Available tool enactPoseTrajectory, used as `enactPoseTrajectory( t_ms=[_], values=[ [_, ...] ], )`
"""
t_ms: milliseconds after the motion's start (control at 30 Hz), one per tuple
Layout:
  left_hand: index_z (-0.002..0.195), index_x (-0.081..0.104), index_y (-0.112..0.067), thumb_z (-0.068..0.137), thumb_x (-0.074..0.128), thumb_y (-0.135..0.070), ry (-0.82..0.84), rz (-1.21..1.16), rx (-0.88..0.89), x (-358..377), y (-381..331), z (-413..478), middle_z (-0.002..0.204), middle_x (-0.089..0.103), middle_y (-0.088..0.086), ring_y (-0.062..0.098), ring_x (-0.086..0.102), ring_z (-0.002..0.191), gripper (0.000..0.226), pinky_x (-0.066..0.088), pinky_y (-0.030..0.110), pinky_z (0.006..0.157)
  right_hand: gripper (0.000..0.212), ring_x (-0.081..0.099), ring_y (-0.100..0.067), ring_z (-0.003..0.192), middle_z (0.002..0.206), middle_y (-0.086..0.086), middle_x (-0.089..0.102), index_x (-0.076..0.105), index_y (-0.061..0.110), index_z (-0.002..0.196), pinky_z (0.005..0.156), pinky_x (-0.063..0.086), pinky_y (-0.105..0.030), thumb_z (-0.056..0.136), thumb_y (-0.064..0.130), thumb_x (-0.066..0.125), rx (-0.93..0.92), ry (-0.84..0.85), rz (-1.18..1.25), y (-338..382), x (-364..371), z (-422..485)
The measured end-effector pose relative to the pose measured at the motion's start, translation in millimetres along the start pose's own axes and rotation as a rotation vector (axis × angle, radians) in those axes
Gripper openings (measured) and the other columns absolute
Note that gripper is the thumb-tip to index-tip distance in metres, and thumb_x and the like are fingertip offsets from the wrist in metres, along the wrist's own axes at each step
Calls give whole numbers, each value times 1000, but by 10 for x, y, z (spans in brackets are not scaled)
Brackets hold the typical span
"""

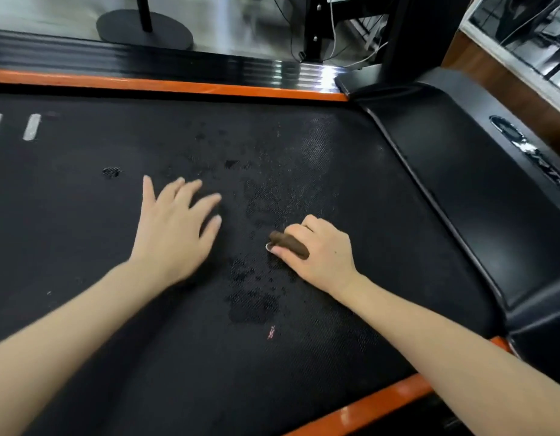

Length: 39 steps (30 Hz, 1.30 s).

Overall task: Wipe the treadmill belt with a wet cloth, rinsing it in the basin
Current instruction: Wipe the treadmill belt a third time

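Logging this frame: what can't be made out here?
Head view only.
Basin: not in frame.
Brown cloth: mostly hidden inside the right hand's grip; its size is unclear.
Left hand: motion-blurred; contact with the treadmill belt is uncertain.
Hood lettering: cut by the right edge, with glare.

Damp treadmill belt (382, 221) with brown cloth (289, 245)
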<state>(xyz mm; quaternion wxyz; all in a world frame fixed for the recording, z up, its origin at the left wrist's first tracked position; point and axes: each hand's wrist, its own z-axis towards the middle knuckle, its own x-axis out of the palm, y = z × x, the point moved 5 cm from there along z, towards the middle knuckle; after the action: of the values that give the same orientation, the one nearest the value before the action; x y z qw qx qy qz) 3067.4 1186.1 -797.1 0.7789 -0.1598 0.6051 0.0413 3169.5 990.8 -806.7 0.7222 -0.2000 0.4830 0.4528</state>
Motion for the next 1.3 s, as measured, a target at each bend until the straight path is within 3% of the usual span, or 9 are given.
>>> enactPoseTrajectory(
  t_ms=[167, 333, 500, 567, 767, 933, 1033, 1200, 1300],
  values=[
    [133, 56, -19, 94, 27, -44, 92, 48, -11, 13, -14, -836, 137, 52, 16, 41, 41, 130, 54, 14, 64, 109, 43, 59, -18, 69, 75, 5, 53, 67, 26, 87, 51, 39, -23, 82, 64, 49, 11, 39, 8, -16, -46, 51],
    [135, 54, -18, 94, 25, -43, 132, 52, -53, 110, 23, -924, 140, 49, 15, 41, 37, 133, 56, 16, 65, 110, 38, 57, -20, 83, 82, 7, 48, 64, 26, 91, 61, 40, -29, 85, 62, 53, 262, 98, -43, -9, -92, 66],
    [137, 51, -20, 94, 23, -44, 114, 97, -51, 124, 28, -949, 142, 48, 13, 39, 36, 134, 56, 18, 66, 108, 37, 56, -18, 72, 77, 6, 54, 69, 29, 87, 52, 44, -27, 78, 61, 53, -72, 143, 197, 667, -211, -526],
    [138, 50, -21, 94, 22, -45, 106, 100, -57, 123, 35, -960, 142, 47, 13, 38, 36, 134, 57, 18, 66, 108, 37, 58, -17, 74, 78, 8, 54, 70, 31, 89, 52, 45, -27, 78, 62, 52, -80, 166, 149, 530, -271, -582],
    [139, 49, -22, 93, 20, -47, 101, 107, -63, 132, 32, -945, 143, 46, 12, 37, 35, 135, 59, 17, 66, 109, 39, 59, -28, 90, 87, 2, 52, 66, 30, 102, 65, 42, -33, 83, 62, 54, 427, 110, -109, -494, -509, -574],
    [141, 45, -25, 90, 13, -51, 97, 116, -68, 145, 57, -918, 147, 41, 9, 35, 30, 139, 65, 12, 63, 111, 40, 57, -25, 84, 86, 2, 54, 66, 31, 96, 62, 48, -34, 82, 63, 46, 114, 140, 48, 463, -315, -633],
    [144, 38, -30, 88, 8, -56, 99, 109, -78, 132, 80, -945, 152, 35, 5, 30, 24, 142, 69, 8, 62, 112, 44, 53, -19, 80, 85, 6, 49, 65, 32, 100, 57, 43, -29, 81, 63, 40, -58, 220, 125, 711, -343, -740],
    [146, 33, -32, 87, 2, -57, 116, 127, -94, 131, 64, -955, 154, 30, 3, 27, 20, 144, 72, 5, 61, 113, 37, 55, -18, 87, 85, 10, 46, 64, 38, 102, 60, 43, -30, 81, 63, 45, 71, 244, 52, -167, -743, -1098],
    [146, 34, -32, 85, 1, -57, 117, 144, -104, 134, 47, -937, 154, 30, 3, 28, 20, 144, 74, 5, 61, 113, 30, 52, -18, 89, 85, 10, 42, 64, 35, 100, 62, 35, -28, 81, 55, 54, 144, 295, 45, -301, -764, -1099]
  ],
)
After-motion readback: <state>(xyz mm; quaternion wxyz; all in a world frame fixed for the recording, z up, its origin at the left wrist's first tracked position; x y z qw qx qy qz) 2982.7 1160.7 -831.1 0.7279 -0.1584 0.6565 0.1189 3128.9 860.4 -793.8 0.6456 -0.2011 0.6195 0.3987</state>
